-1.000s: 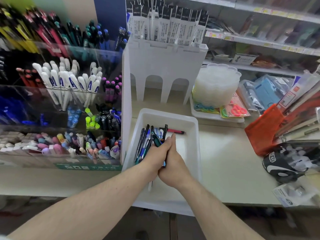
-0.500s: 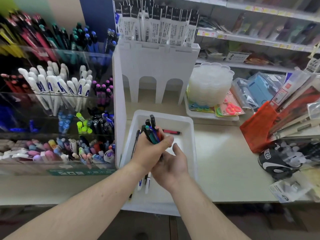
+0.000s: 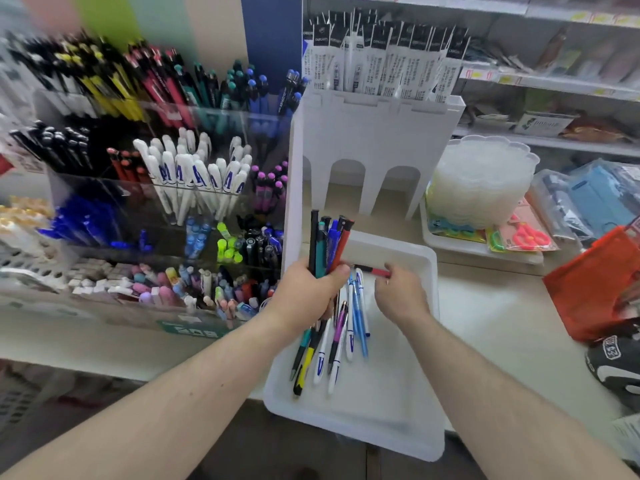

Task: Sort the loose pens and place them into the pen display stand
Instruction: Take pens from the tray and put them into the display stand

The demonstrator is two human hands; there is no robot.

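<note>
Head view, centre: left hand, fingers and thumb curled tight round a mixed bundle of pens, black, teal, blue and red caps fanned above the fist, white, yellow and purple barrels fanned below it.
Head view, right of centre: right hand, fingertips pinching one end of a single red-and-black pen, remaining fingers loosely bent; pen lying roughly level, pointing toward the bundle.
Head view, lower centre: shallow white plastic tray under both hands, jutting over the counter's near edge; whether the lowest pen tips touch the tray floor cannot be told.
Head view, left half: clear acrylic tiered pen display stand, compartments packed with upright pens, black and yellow at upper left, white ones with blue lettering in the middle tier, erasers and small items in the bottom tier; just beside the tray's left edge.
Head view, top centre: white plastic holder with arched cut-outs, packaged refills standing in it, behind the tray.
Head view, right: stack of translucent scalloped dishes; red bag at the right edge.
</note>
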